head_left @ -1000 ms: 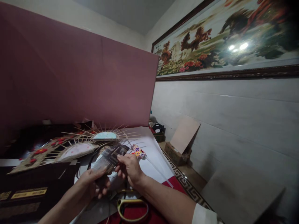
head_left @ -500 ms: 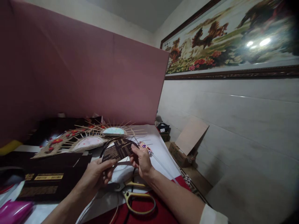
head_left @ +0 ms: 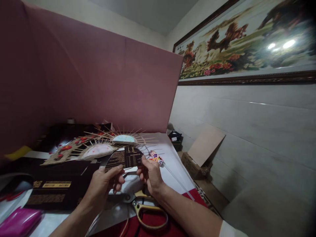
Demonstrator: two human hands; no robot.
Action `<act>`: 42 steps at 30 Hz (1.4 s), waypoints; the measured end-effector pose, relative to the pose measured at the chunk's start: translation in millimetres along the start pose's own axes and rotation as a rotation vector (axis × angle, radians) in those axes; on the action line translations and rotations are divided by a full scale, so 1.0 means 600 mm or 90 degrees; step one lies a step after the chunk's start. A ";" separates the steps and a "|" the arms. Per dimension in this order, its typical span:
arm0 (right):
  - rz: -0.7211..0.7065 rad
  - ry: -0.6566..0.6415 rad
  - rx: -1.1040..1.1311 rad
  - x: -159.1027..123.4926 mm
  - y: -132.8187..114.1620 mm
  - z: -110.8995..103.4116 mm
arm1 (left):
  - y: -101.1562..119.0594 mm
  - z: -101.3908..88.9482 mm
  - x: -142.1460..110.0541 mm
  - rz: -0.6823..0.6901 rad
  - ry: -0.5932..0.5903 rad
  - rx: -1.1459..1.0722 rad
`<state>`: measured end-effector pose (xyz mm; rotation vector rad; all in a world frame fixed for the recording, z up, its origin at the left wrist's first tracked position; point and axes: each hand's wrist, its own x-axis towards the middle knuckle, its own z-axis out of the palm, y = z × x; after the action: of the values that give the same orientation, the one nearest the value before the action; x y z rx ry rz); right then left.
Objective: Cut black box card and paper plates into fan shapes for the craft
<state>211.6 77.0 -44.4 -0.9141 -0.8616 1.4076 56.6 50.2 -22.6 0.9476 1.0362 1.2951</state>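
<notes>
Between my hands is a dark, half-round piece of printed cardboard (head_left: 125, 158), its curved side facing away from me. My left hand (head_left: 108, 179) pinches its left corner between thumb and fingers. At the right corner, my right hand (head_left: 150, 174) grips the edge with thumb and curled fingers. Just below lie scissors (head_left: 151, 216) with yellow handles, their blades pointing left under my left hand. Beyond the cardboard are two half-round woven pieces with thin sticks fanning out, one with a pale pink centre (head_left: 98, 150) and one with a light blue centre (head_left: 124, 139).
A dark printed box (head_left: 53, 191) and a shiny magenta object (head_left: 21, 222) lie on the left. A flower-patterned item (head_left: 156, 157) rests right of my hands. Behind the table stands a pink panel (head_left: 106, 79). Cardboard (head_left: 206, 144) leans against the right wall.
My view has turned slightly left, so everything sits a little further right. The cardboard piece has tilted so its printed face shows more squarely. Both hands keep hold of it.
</notes>
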 end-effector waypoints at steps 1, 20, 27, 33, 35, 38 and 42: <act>0.005 0.004 -0.002 -0.002 0.000 0.000 | 0.000 0.000 0.000 0.008 0.005 0.000; 0.057 -0.052 0.019 -0.009 -0.007 0.010 | -0.006 0.003 0.005 0.006 0.033 0.001; 0.028 -0.029 0.011 -0.016 -0.008 0.015 | -0.006 0.008 0.003 0.003 -0.004 0.016; 0.060 -0.078 0.004 -0.019 0.000 0.016 | 0.002 0.013 -0.003 -0.036 0.011 -0.025; 0.081 -0.094 0.015 -0.019 0.002 0.016 | 0.000 0.012 0.000 -0.041 0.009 -0.033; 0.105 -0.108 0.040 -0.019 0.003 0.015 | -0.006 0.008 0.005 -0.055 0.004 -0.045; 0.114 -0.093 0.027 -0.020 0.000 0.016 | -0.011 0.005 0.007 -0.065 0.011 -0.054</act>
<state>202.8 65.0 -39.6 -0.8813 -0.8713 1.6573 61.6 53.9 -28.4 0.8107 1.0215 1.2545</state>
